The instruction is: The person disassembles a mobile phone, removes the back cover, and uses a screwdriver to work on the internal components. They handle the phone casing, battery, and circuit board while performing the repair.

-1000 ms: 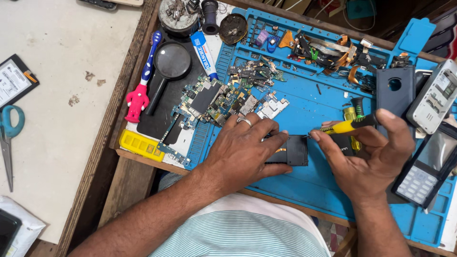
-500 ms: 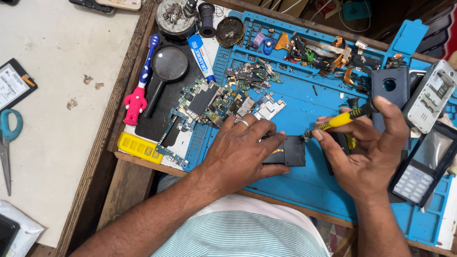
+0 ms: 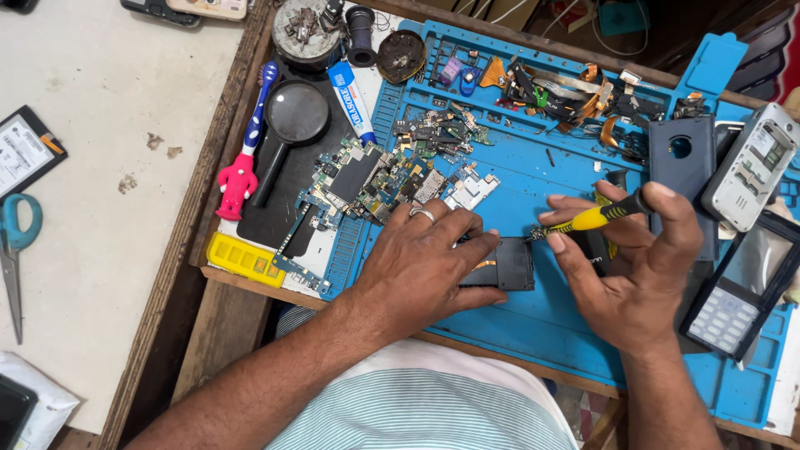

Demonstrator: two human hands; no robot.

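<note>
My left hand [image 3: 425,258], a ring on one finger, presses down on a small black phone body [image 3: 504,265] lying on the blue repair mat [image 3: 533,167]. My right hand [image 3: 629,267] grips a yellow-handled screwdriver [image 3: 592,218] between thumb and fingers. Its tip points left and touches the upper right corner of the black phone body. The fingers of both hands cover part of the phone.
Loose circuit boards [image 3: 375,175] lie left of my hands. A magnifying glass [image 3: 292,125], pink-and-blue toothbrush [image 3: 246,150], glue tube [image 3: 354,102], yellow tray [image 3: 244,258], keypad phones [image 3: 737,292] and a dark back cover [image 3: 682,158] surround the mat. Scissors [image 3: 12,250] lie far left.
My right hand has shifted the screwdriver left and down, bringing its tip onto the phone's corner. My left hand stays on the phone.
</note>
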